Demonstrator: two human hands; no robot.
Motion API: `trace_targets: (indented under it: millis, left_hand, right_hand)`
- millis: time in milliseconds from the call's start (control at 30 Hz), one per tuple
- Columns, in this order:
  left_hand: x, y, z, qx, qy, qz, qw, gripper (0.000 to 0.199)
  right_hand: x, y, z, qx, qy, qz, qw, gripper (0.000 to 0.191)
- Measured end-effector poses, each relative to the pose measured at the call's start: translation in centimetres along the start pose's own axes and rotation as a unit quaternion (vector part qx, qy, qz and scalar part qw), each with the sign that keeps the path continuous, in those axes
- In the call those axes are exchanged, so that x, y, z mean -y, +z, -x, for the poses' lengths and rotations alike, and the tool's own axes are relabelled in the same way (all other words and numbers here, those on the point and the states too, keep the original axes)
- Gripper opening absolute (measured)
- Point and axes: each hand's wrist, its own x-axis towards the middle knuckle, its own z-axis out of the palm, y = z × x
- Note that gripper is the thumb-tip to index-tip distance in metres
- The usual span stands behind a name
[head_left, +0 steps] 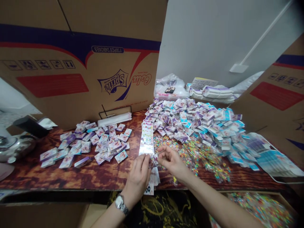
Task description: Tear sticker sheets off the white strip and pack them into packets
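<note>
My left hand (140, 171), with a watch on its wrist, has its fingers closed around a small printed box (151, 162) near the table's front edge. Close on its right, my right hand (171, 160) pinches at the box's end; whether it holds anything of its own is too small to tell. Beneath and behind the hands runs a strip of colourful stickers (147, 136). Small clear packets of bright candy (201, 158) lie right of my right hand. A loose group of small boxes (109, 142) sits to the left.
Behind the candy rises a large heap of small boxes (190, 117). Big cartons stand at the back left (78, 76) and right (280, 95). A metal kettle (19, 147) is at the far left. Below the right table edge, an open carton holds more candy packets (261, 210).
</note>
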Motion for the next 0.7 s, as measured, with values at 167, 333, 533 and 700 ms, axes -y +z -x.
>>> trace_targets:
  millis: [167, 333, 533, 700]
  left_hand:
    - [0.2, 0.1, 0.0, -0.005, 0.021, 0.014, 1.000, 0.049]
    - [0.3, 0.2, 0.0, 0.008, 0.028, 0.018, 0.999, 0.052]
    - [0.4, 0.3, 0.4, 0.043, 0.049, 0.035, 0.997, 0.061]
    - [0.4, 0.0, 0.2, 0.046, 0.039, 0.056, 0.997, 0.053]
  right_hand:
    - [0.7, 0.1, 0.2, 0.009, 0.003, 0.036, 0.999, 0.021]
    - [2.8, -0.3, 0.5, 0.070, -0.063, 0.235, 0.968, 0.012]
    - [3.9, -0.8, -0.4, 0.077, -0.083, 0.344, 0.932, 0.019]
    - [3.5, -1.2, -1.1, 0.091, -0.028, 0.306, 0.947, 0.027]
